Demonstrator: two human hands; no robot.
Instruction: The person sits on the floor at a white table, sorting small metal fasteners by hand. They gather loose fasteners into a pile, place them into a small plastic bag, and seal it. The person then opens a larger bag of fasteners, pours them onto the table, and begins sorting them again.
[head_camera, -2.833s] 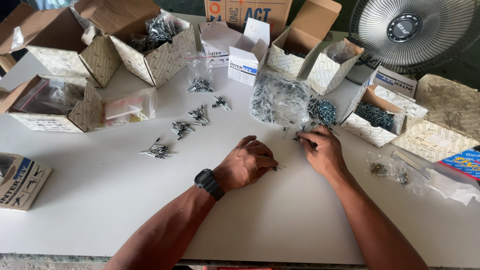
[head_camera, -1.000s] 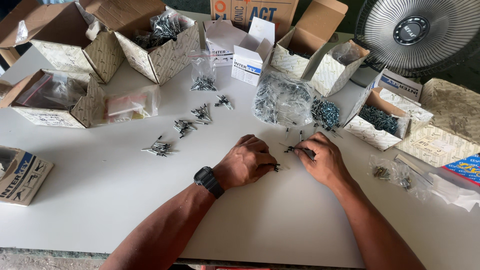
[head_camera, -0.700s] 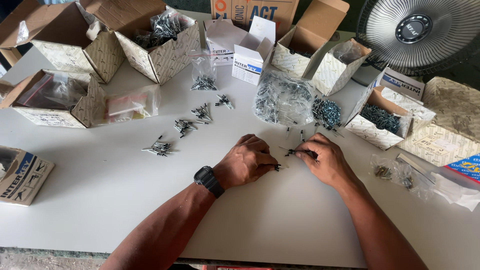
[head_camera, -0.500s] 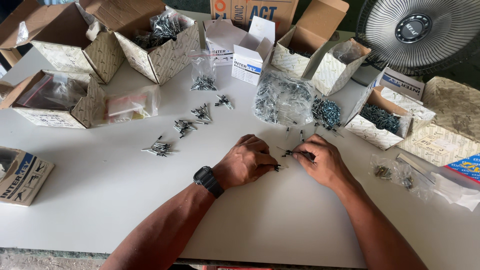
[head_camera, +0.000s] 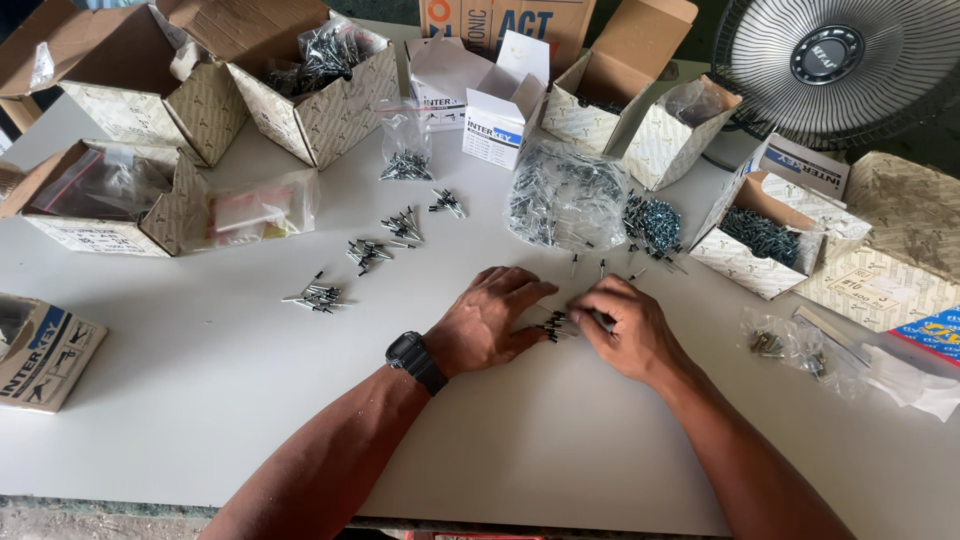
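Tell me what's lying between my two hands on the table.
A small bunch of rivets lies between the left hand and right hand, seen in the head view.

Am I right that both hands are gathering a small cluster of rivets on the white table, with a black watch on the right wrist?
Not quite: the head view shows the black watch on the left wrist. The left hand and right hand do meet over a small cluster of rivets on the white table.
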